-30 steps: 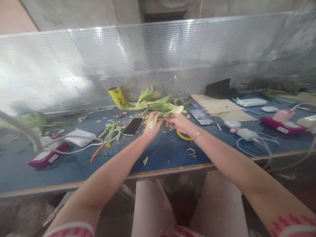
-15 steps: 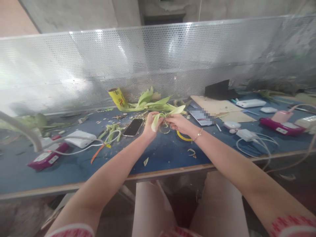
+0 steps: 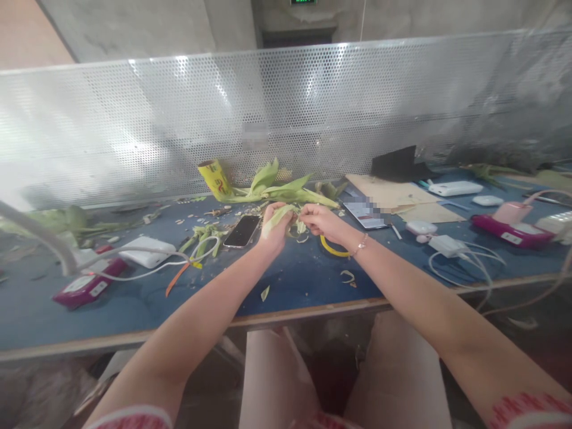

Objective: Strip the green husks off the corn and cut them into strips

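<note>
Over the blue table, my left hand (image 3: 274, 229) is closed around a pale green leaf (image 3: 277, 218), whose broad blade lies across the fingers. Close on its right, my right hand (image 3: 322, 219) is closed in a pinch at the leaf's end; what sits between its fingertips is too small to make out. A pale curled peeling (image 3: 301, 227) shows below the fingertips. Behind both hands lies a bunch of leafy green stalks (image 3: 286, 189). A dark-screened phone (image 3: 242, 231) rests left of my left hand, and a yellow ring (image 3: 333, 247) lies under my right wrist.
A yellow tube (image 3: 215, 179) leans by the perforated metal screen (image 3: 313, 107). Left stand a magenta power strip (image 3: 89, 283), a white box (image 3: 147, 251) and cables. On the right are a second phone (image 3: 364, 213), brown cardboard (image 3: 393, 193), chargers and another magenta strip (image 3: 512, 231).
The leaf between my hands has swung left and now lies over my left hand. My right hand has drawn slightly apart from the left.
</note>
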The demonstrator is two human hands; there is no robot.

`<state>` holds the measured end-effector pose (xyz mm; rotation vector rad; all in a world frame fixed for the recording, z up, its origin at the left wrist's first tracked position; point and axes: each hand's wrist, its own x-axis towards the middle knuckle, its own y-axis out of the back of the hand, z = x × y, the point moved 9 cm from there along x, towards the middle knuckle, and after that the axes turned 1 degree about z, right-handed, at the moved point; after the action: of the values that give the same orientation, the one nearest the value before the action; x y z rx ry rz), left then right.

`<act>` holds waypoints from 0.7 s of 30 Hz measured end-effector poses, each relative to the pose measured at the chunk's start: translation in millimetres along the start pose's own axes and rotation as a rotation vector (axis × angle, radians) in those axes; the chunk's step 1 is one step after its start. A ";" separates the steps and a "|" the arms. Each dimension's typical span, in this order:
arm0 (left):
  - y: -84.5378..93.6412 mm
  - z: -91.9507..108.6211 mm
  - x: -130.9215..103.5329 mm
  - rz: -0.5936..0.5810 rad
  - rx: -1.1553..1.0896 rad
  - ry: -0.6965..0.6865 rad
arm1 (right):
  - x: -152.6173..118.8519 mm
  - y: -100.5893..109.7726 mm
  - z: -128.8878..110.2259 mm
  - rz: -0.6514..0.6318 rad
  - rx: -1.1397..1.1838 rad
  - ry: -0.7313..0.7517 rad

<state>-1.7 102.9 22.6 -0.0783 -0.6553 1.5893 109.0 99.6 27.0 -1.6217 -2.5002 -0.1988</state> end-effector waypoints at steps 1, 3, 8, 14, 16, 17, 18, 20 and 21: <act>-0.1 0.0 0.2 0.001 -0.007 0.003 | 0.2 0.1 0.1 -0.002 -0.007 0.002; -0.2 0.3 0.5 0.002 -0.023 0.004 | 0.5 0.2 0.0 -0.007 -0.013 0.009; 1.6 2.1 1.2 0.025 -0.055 -0.010 | 1.1 0.3 0.4 -0.012 -0.018 0.016; 3.6 3.0 3.3 0.038 -0.063 -0.003 | 1.0 -1.3 -0.7 -0.028 -0.025 0.028; 4.0 4.3 3.8 0.039 -0.062 -0.009 | 0.6 -2.2 -1.5 -0.035 -0.018 0.032; 4.0 5.0 3.9 0.039 -0.064 -0.012 | 0.3 -2.5 -2.0 -0.037 -0.016 0.033; 4.1 5.7 3.8 0.038 -0.067 -0.017 | 0.1 -2.7 -2.4 -0.037 -0.015 0.033; 4.2 6.5 3.6 0.038 -0.075 -0.024 | -0.3 -3.1 -3.0 -0.038 -0.017 0.032; 4.2 6.5 3.5 0.035 -0.078 -0.024 | -0.5 -3.2 -3.1 -0.039 -0.019 0.030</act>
<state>-8.7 103.9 27.3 -0.1291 -0.7381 1.6007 106.5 97.3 29.8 -1.5665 -2.5166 -0.2510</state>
